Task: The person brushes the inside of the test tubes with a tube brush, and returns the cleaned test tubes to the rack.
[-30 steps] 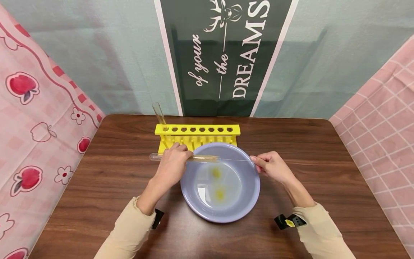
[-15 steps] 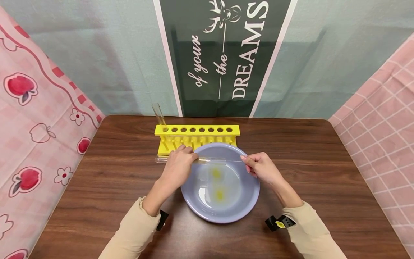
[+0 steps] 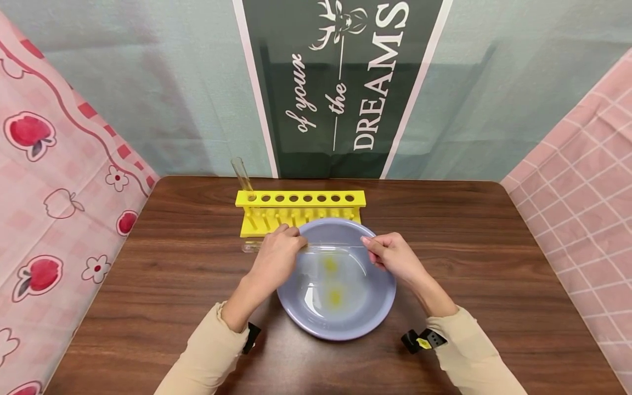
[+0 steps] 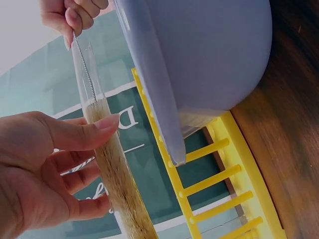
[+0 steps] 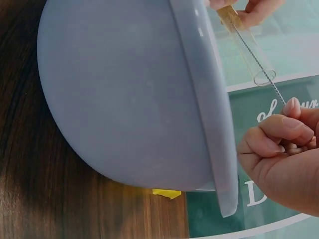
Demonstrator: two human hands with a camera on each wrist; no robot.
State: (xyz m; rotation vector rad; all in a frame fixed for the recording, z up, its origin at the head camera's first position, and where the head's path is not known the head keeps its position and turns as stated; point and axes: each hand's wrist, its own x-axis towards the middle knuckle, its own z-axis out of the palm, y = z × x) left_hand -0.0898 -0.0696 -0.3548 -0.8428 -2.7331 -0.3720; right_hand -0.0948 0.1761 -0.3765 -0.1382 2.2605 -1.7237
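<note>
Over the basin, my left hand [image 3: 278, 252] holds a clear glass test tube [image 4: 84, 62] lying level, thumb on one side and fingers on the other. Inside the tube sits the tan bristle head [image 4: 119, 184] of a test tube brush. Its twisted wire handle [image 5: 256, 59] comes out of the tube's mouth. My right hand [image 3: 395, 257] pinches the wire's end just right of that mouth, fingers curled. Below is a round lavender basin [image 3: 390, 299] with water and two yellow patches showing at the bottom.
Behind the basin stands a yellow test tube rack [image 3: 301, 198], partly hidden by it. Another glass test tube [image 3: 240, 173] leans in the rack's leftmost hole. The brown wooden table [image 3: 163, 263] ends at a fabric backdrop, with pink cloths at both sides.
My right hand has moved left, pushing the brush deeper into the tube; its bristles showed right of my left hand before. My left hand and the tube have shifted slightly right.
</note>
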